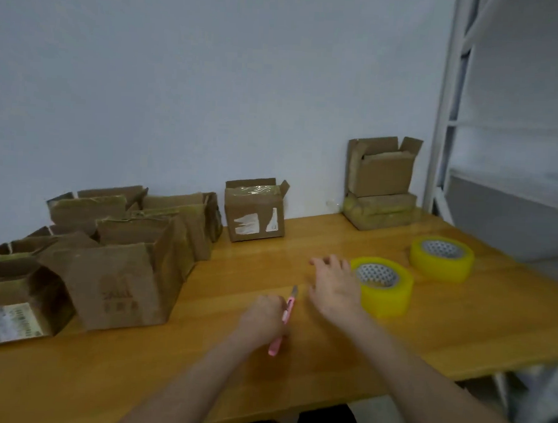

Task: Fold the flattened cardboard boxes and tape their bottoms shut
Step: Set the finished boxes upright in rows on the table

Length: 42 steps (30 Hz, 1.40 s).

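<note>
Head view: on the light wooden worktop (68, 378), open wood lies from the hands to the near edge at six o'clock. The left hand (262, 317) grasps a pink utility knife (288, 310). The right hand (335, 288) is released, fingers spread, with a yellow tape roll (386, 297) just beside it at three o'clock. The folded brown cardboard boxes (122, 284) stand at nine o'clock, apart from both hands.

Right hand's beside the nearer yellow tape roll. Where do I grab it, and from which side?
Come down from above on its left side, where the right hand hovers. The nearer tape roll lies flat with its core open upward, so probably thumb inside the core, fingers on the yellow outer wall. The left hand grips the pink knife, so it isn't free.
</note>
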Tool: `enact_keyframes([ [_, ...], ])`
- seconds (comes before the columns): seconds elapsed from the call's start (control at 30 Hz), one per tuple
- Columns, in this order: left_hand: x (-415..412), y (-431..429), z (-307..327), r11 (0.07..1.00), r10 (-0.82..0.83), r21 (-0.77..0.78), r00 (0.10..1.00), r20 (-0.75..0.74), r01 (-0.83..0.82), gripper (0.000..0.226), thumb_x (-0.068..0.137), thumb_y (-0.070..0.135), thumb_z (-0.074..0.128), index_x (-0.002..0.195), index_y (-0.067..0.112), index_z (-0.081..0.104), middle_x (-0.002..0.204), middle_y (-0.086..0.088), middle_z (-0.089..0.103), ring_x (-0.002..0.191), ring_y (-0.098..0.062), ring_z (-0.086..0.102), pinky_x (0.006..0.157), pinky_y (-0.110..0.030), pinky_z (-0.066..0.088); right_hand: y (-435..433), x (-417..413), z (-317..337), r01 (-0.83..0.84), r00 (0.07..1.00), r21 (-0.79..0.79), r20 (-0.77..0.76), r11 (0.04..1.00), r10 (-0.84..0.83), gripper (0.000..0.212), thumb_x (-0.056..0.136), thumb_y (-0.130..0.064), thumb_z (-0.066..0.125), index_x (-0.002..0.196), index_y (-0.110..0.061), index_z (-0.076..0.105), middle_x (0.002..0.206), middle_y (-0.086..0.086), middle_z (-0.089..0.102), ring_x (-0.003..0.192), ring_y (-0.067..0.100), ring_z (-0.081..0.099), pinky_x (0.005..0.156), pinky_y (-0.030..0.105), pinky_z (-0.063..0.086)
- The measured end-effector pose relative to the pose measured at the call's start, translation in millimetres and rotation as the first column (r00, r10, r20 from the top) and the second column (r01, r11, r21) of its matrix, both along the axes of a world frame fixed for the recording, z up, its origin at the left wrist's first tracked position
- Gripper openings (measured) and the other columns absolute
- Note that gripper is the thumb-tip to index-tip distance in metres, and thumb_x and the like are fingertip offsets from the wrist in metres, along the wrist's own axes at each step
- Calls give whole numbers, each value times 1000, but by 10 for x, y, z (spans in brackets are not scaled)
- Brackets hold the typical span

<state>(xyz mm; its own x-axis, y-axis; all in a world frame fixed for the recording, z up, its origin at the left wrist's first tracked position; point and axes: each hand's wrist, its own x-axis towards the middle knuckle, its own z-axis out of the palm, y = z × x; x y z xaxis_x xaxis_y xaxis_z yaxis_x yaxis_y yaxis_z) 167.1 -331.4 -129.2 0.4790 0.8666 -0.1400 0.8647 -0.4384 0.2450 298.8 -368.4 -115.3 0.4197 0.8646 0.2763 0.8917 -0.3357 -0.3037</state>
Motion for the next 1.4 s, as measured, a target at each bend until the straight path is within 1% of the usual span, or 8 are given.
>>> enact_keyframes([
  [0.33, 999, -120, -66, 994, 15, -105, 970, 241, 10, 32, 79, 12, 65, 109, 1, 63, 93, -17, 71, 75, -26, 71, 68, -39, 59, -269, 727, -232, 131, 989, -118, 83, 984, -122, 45, 95, -10, 33, 135, -28, 41, 136, 7, 48, 126, 30, 43, 101, 39, 33],
  [0.53, 1325, -33, -71, 961, 111, -275, 878, 466, 24, 48, 81, 5, 66, 128, 10, 56, 104, -20, 67, 78, -32, 70, 69, -42, 59, -386, 1289, -223, 263, 962, -76, 90, 962, -256, 47, 92, -11, 38, 134, -33, 44, 134, 0, 51, 125, 25, 44, 101, 38, 33],
  [0.67, 1537, -51, -118, 904, 157, -422, 864, 478, 70, 49, 81, 0, 68, 127, 5, 54, 102, -24, 66, 55, -25, 65, 53, -36, 57, -378, 1447, -203, 286, 957, -91, 81, 954, -279, 46, 90, -11, 40, 131, -31, 46, 132, 1, 53, 125, 25, 44, 102, 40, 33],
  [0.73, 1594, -82, -141, 898, 130, -431, 880, 457, 91, 48, 83, 2, 67, 128, 6, 52, 106, -25, 65, 64, -31, 68, 50, -33, 55, -349, 1481, -178, 278, 960, -111, 64, 954, -273, 42, 91, -15, 43, 129, -30, 49, 132, 2, 52, 125, 26, 42, 101, 41, 34],
  [0.93, 1568, 116, 72, 965, -77, -207, 927, 367, 162, 43, 88, 32, 65, 125, 15, 55, 89, -8, 61, 52, -11, 53, 35, -18, 42, -147, 1448, 21, 230, 973, -15, 3, 973, -230, 33, 93, -26, 46, 126, -27, 51, 131, 3, 47, 124, 27, 38, 98, 41, 40],
  [1.03, 1650, 388, 311, 990, -59, -92, 912, 405, 105, 22, 95, 33, 54, 96, 13, 65, 71, -2, 60, 52, -11, 54, 45, -21, 46, 93, 1511, 151, 239, 953, 56, -205, 969, -222, 32, 94, -26, 48, 125, -28, 51, 130, 2, 48, 123, 26, 40, 96, 38, 41],
  [1.17, 1885, 794, 653, 996, -61, 87, 898, 435, 26, 50, 98, 41, 45, 53, 17, 46, 55, 2, 49, 58, -16, 50, 61, -27, 39, 521, 1765, 282, 292, 861, 173, -476, 941, -180, 33, 91, -25, 53, 125, -24, 53, 129, 3, 53, 120, 24, 47, 99, 37, 43],
  [1.4, 2573, 1525, 870, 979, -125, 202, 854, 504, 23, 53, 99, 47, 30, 67, 11, 52, 70, -5, 57, 76, -25, 60, 69, -32, 44, 1355, 2405, 470, 402, 691, 294, -718, 867, -77, 62, 89, -24, 60, 144, -15, 32, 145, 6, 40, 131, 25, 40, 106, 38, 36],
])
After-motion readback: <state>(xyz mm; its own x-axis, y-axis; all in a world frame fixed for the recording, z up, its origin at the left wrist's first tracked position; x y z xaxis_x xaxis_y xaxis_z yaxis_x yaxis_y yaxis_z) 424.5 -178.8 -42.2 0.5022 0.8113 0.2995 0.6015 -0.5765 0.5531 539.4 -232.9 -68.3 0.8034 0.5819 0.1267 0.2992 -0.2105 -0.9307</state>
